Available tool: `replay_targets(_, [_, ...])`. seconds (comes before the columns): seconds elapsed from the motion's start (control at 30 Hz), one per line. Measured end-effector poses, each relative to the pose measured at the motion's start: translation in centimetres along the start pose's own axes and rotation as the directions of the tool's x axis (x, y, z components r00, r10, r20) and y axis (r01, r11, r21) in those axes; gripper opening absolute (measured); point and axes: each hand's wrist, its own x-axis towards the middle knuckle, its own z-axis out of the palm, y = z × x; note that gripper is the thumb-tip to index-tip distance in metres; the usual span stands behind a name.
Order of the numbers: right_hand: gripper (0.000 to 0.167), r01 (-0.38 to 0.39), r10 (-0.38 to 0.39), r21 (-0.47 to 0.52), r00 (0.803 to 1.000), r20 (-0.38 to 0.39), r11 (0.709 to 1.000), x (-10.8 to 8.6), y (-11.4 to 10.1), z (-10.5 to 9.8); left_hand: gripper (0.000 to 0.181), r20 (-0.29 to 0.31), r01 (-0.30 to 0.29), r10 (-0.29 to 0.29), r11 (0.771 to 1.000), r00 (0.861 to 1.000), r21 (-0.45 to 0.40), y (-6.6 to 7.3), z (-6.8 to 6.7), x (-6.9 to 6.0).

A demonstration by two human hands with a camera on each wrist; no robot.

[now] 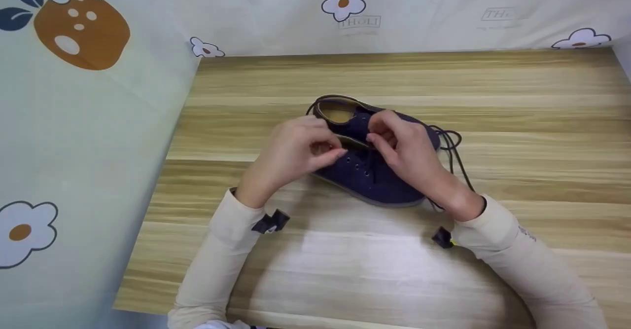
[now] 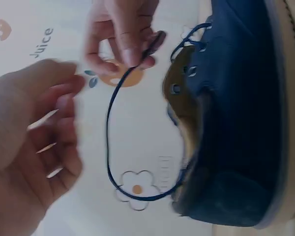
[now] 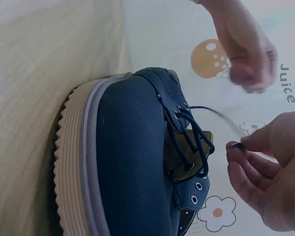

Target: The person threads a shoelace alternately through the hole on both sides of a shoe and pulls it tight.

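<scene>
The right hand (image 2: 122, 34) pinches a dark lace (image 2: 108, 132) with thumb and fingers. From that grip the lace bows downward in a wide curve to the navy shoe (image 2: 243, 118), right of the grip, with eyelets (image 2: 175, 89) on the side nearer it. Below and left of the grip is the left hand (image 2: 34, 142), blurred, fingers loosely bent. Behind the grip, a pale printed sheet (image 2: 142, 130) shows an orange fruit.

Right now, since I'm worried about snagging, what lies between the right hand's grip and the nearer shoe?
A dark lace spans it, running from the nearer shoe to the right hand's grip; the right wrist view shows this, partly blurred.
</scene>
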Motion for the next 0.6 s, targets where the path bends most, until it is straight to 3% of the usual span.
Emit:
replay_targets(0.13, [0.019,0.079,-0.079,0.004,0.997,0.027,0.997,-0.1,0.1,0.2,0.016,0.159,0.032,-0.059,0.986,0.986,0.165,-0.3,1.2,0.0])
replay_targets(0.3, [0.018,0.132,-0.126,-0.073,0.989,0.08,0.989,-0.2,0.2,0.4,0.021,0.241,0.028,-0.071,0.984,0.968,0.178,-0.9,2.7,0.1])
replay_targets(0.47, [0.01,0.184,-0.168,-0.188,0.981,0.098,0.965,-0.4,0.3,0.5,0.016,0.212,0.001,-0.029,0.992,0.977,0.13,-1.2,3.3,0.0])
replay_targets(0.6, [0.009,0.278,-0.257,-0.281,0.96,0.11,0.919,-0.4,0.4,0.5,0.011,0.163,-0.019,0.004,0.995,0.987,0.095,-1.2,3.3,-0.3])
